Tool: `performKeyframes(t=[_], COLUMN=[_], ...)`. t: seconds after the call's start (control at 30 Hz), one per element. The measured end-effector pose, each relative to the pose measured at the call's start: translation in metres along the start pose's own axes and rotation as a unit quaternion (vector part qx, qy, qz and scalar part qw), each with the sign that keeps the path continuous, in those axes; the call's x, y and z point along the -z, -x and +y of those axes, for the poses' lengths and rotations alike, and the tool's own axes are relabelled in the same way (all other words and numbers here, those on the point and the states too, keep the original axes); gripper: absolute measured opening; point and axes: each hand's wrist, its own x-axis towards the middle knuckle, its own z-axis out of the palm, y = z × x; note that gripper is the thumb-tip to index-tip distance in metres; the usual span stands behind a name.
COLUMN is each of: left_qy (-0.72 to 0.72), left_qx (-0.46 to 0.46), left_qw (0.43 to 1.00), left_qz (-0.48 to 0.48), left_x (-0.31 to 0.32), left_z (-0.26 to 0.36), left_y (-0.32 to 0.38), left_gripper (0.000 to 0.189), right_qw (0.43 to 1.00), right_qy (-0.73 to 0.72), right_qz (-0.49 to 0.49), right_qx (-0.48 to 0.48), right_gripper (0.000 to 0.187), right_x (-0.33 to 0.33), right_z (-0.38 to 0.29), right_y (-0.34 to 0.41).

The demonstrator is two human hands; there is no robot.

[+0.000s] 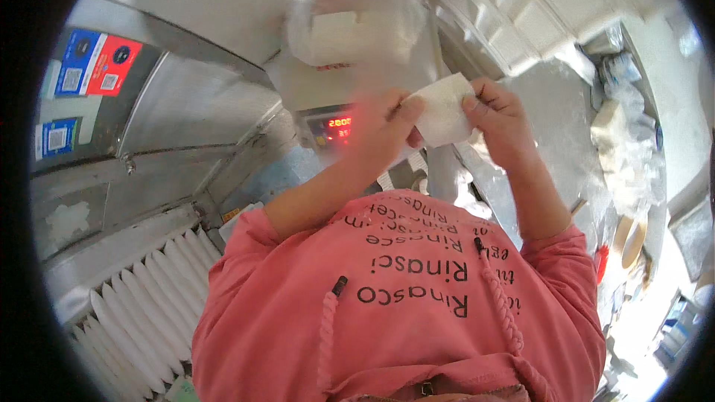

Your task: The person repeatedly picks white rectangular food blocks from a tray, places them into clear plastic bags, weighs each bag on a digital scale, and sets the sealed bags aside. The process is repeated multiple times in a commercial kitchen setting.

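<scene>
Between both hands is a pale, flat, roughly rectangular piece (444, 110) with a soft-looking surface; I cannot tell its material. My left hand (391, 120) pinches its left edge, the thumb on top. The right edge is gripped by my right hand (503, 117), also thumb on top. Beyond my left hand stands a digital scale (301, 81) with a lit red display (339, 124), partly covered by my blurred wrist. On the scale's platform lies a clear plastic bag (410, 8) around similar white pieces (346, 36), blurred in part.
Right of my hands runs a grey metal countertop (558, 114); plastic bags (623, 75) and a tan ring (633, 243) lie along its far right. White ribbed panels (519, 5) stand at upper right. Metal panels (195, 106) and a row of long white packs (148, 310) are at left.
</scene>
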Motion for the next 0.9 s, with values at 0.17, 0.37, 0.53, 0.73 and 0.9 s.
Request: performKeyframes(t=[0.17, 0.37, 0.53, 0.73, 0.9], left_qy=[-0.296, -0.314, 0.15, 0.083, 0.12], left_qx=[-0.389, -0.25, -0.085, -0.061, -0.06], left_qw=[0.784, 0.855, 0.976, 0.989, 0.988], left_qz=[0.382, 0.33, 0.134, 0.103, 0.078], left_x=[0.07, 0.122, 0.135, 0.134, 0.13], left_z=[0.009, 0.014, 0.018, 0.021, 0.017], left_y=[-0.043, -0.105, -0.091, -0.086, -0.088], left_gripper=[0.016, 0.02, 0.016, 0.021, 0.02], right_qw=[0.879, 0.643, 0.652, 0.668, 0.728], right_qy=[0.349, 0.687, 0.672, 0.697, 0.654], right_qz=[-0.039, -0.05, -0.164, -0.236, -0.183], right_qx=[0.322, 0.335, 0.31, 0.108, 0.097], right_gripper=[0.014, 0.021, 0.012, 0.012, 0.011], right_x=[-0.039, -0.09, -0.095, -0.071, -0.048], right_z=[-0.079, -0.065, -0.031, -0.021, -0.003], right_y=[-0.062, -0.173, -0.192, -0.23, -0.24])
